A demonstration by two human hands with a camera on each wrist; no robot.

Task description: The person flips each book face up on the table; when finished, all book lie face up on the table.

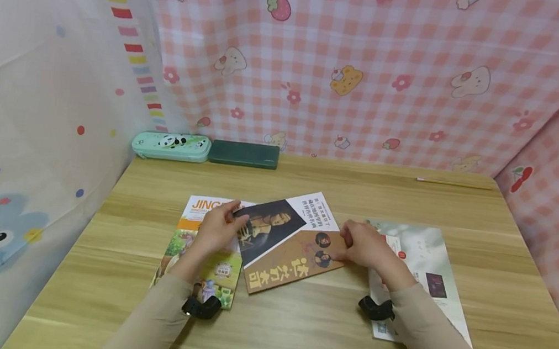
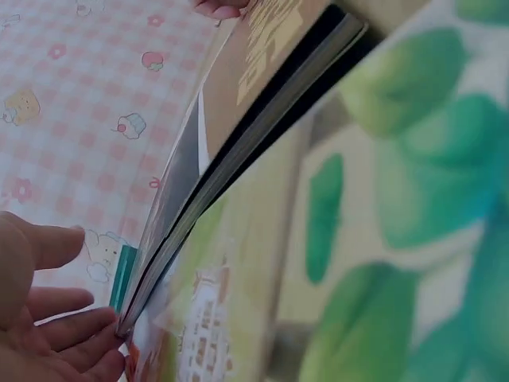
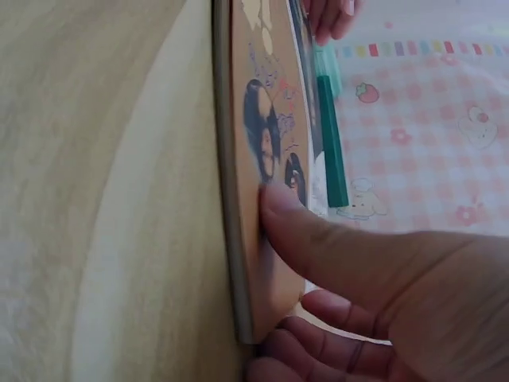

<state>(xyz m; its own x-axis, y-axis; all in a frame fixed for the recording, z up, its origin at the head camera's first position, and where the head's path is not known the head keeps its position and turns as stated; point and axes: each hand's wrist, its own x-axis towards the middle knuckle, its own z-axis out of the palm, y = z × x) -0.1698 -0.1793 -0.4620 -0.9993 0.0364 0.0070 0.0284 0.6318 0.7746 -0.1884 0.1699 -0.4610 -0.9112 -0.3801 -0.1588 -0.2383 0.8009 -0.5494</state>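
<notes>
A book [image 1: 281,263] with a brown cover, a dark portrait and yellow lettering lies slantwise between the hands in the head view. My right hand [image 1: 367,244] pinches its right end, with the thumb [image 3: 298,223] flat on the cover and the fingers underneath. At the opposite end is my left hand [image 1: 216,229]. Its fingertips touch the book's corner in the left wrist view, while the thumb [image 2: 56,245] stands off the cover. Partly under the book and left forearm lies a colourful magazine [image 1: 224,255] with orange lettering.
To the right, a pale green booklet [image 1: 439,255] lies partly beneath the right forearm, overlapping a white printed item. Along the back edge stand a mint panda pencil case [image 1: 172,147] and a dark green case [image 1: 244,154]. A yellow pencil [image 1: 453,183] lies at the back right.
</notes>
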